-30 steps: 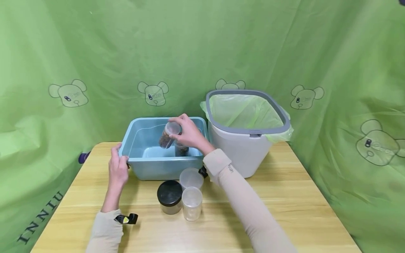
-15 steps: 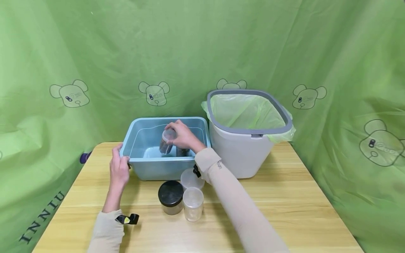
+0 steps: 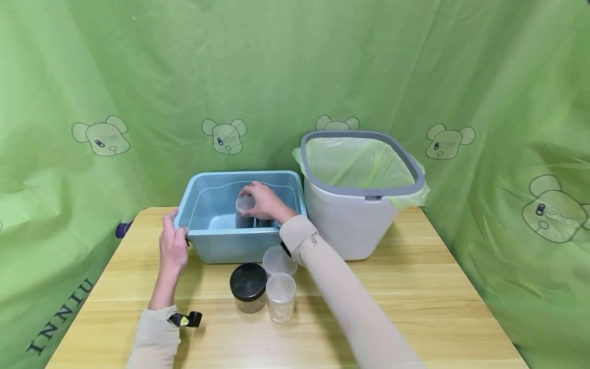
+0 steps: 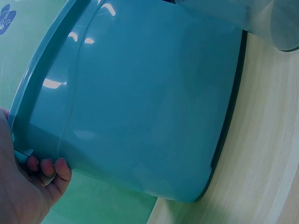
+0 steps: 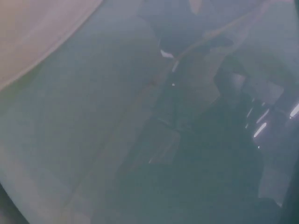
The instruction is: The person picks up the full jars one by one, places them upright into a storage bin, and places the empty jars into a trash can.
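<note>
In the head view, a light-blue plastic basin (image 3: 230, 248) stands on the wooden table. My left hand (image 3: 173, 248) grips its left rim near the front corner; fingers curl at the edge in the left wrist view. Inside the basin, my right hand (image 3: 267, 203) holds a clear jar (image 3: 244, 218) with dark contents, upright and low, fingers around its top. Beside it is a second jar (image 3: 264, 223) with dark contents, mostly hidden behind the right hand. Only the basin's wall (image 5: 93, 130), close up and glossy, fills most of the right wrist view.
In front of the basin stand a black-lidded jar (image 3: 249, 287) and two clear jars, a wider one (image 3: 279, 260) and a narrower one (image 3: 280, 300). A white bin (image 3: 345, 225) with grey rim and green liner stands right of the basin. Green curtain (image 3: 276, 77) surrounds the table.
My right hand has lowered the jar into the basin, and the jar has gone from tilted to upright. The left hand stays on the rim.
</note>
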Tool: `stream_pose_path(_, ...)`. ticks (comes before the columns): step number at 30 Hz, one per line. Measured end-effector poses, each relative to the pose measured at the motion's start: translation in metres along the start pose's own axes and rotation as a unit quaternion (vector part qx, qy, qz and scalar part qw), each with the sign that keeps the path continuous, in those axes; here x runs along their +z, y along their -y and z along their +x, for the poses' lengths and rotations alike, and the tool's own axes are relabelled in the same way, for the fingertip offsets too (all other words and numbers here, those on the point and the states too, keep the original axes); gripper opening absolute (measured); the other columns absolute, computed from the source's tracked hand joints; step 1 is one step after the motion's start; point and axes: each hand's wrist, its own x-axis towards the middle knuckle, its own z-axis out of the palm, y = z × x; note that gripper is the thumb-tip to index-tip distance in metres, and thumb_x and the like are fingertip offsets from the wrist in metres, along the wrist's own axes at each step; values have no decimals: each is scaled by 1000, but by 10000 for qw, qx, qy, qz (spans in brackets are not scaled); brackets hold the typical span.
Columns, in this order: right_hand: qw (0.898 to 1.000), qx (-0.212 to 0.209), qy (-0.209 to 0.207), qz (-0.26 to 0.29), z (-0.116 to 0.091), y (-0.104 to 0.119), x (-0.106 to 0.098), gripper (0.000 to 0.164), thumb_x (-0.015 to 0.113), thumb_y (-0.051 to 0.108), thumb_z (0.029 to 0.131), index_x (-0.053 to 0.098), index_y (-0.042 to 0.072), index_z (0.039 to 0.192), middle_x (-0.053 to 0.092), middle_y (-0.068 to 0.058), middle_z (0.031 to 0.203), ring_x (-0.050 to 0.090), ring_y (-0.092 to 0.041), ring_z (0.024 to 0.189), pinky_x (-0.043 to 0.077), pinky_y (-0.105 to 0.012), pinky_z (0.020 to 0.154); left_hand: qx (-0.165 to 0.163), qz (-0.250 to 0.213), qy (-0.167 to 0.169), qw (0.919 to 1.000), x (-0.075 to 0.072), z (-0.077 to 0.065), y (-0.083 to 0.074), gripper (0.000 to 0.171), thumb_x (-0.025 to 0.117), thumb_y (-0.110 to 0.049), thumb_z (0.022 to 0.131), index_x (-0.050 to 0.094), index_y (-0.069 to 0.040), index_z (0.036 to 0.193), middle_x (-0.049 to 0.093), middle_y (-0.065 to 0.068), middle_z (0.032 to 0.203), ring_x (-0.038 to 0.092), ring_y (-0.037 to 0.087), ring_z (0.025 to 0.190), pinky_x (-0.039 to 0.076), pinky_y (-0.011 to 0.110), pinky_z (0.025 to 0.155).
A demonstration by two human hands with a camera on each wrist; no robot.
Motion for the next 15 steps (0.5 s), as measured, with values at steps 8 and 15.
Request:
stream_pose_path(8, 9987, -139, 403, -269, -1, -1, 4, 51, 84, 22, 88, 66, 15, 136, 61, -9, 126, 60, -24, 113, 51, -38, 100, 6, 9, -17, 10000, 1, 0, 3, 59, 36, -15, 99, 34, -7, 157, 47, 30, 153, 55, 43, 121, 44, 41, 80)
stream_pose_path(15, 9965, -393, 610, -411, -3, -2, 8, 46, 83, 17, 89, 68, 13, 132, 64, -9, 125, 60, -25, 117, 49, -38, 105, 9, 12, -42, 10000, 1, 1, 3, 58, 38, -14, 99, 34, -6, 157, 47, 30, 153, 55, 44, 122, 45, 43, 80)
